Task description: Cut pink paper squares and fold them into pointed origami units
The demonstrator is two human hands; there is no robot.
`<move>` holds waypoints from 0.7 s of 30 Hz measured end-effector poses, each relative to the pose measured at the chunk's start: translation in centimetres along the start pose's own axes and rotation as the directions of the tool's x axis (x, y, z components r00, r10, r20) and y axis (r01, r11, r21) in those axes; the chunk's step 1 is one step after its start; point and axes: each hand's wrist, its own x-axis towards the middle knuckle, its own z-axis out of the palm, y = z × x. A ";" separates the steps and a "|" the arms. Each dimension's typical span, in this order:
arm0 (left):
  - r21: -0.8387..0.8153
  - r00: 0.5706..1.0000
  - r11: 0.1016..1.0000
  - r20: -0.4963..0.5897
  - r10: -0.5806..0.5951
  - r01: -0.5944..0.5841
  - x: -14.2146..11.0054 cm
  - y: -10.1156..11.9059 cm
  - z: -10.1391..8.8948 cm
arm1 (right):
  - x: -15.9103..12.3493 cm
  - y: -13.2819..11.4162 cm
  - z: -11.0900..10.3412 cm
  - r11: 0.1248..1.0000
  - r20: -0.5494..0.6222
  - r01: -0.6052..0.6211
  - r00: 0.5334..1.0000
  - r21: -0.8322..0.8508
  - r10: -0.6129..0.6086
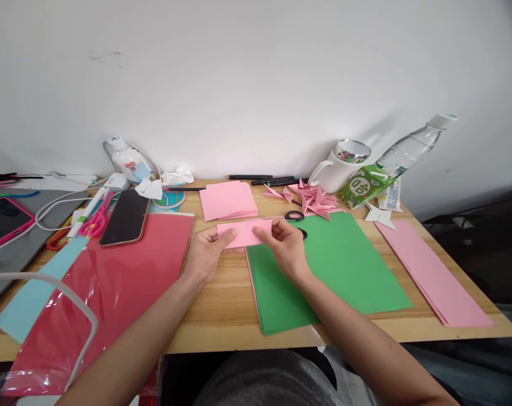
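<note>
Between my two hands is a small pink paper rectangle [245,232], its long side running left to right. My left hand [207,248] pinches its left end, thumb on top and fingers behind. At the right end my right hand [287,245] grips it the same way. Just behind the paper lies a stack of pink paper squares [228,198]. Black-handled scissors [295,216] lie beyond my right hand, partly hidden by it. A pile of folded pink paper pieces [317,198] sits further back. Green paper sheets [344,265] lie under my right forearm.
Red paper in clear wrap [124,276], a phone [126,217] and pink scissors [97,217] are on the left. A white mug [338,166], a tilted water bottle [416,146] and pink paper strips [436,273] are on the right. A white cable [80,304] loops at lower left.
</note>
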 end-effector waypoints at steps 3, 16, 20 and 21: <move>0.002 1.000 1.000 -0.002 0.001 -0.001 0.0 0.0 0.0 | 0.0 -0.1 0.0 1.000 0.001 -0.001 1.000 0.005 0.001; 0.013 1.000 1.000 -0.014 -0.007 0.007 0.0 0.0 -0.1 | 0.0 0.2 -0.1 0.999 0.010 0.031 0.999 -0.019 -0.030; 0.015 1.000 1.000 -0.013 -0.001 0.001 -0.1 -0.1 -0.1 | 0.0 0.3 0.0 0.999 0.016 0.032 0.999 -0.004 -0.032; 0.016 1.000 1.000 -0.015 0.001 -0.001 -0.1 -0.1 -0.1 | 0.0 0.3 0.0 1.000 0.016 0.031 0.999 0.000 -0.031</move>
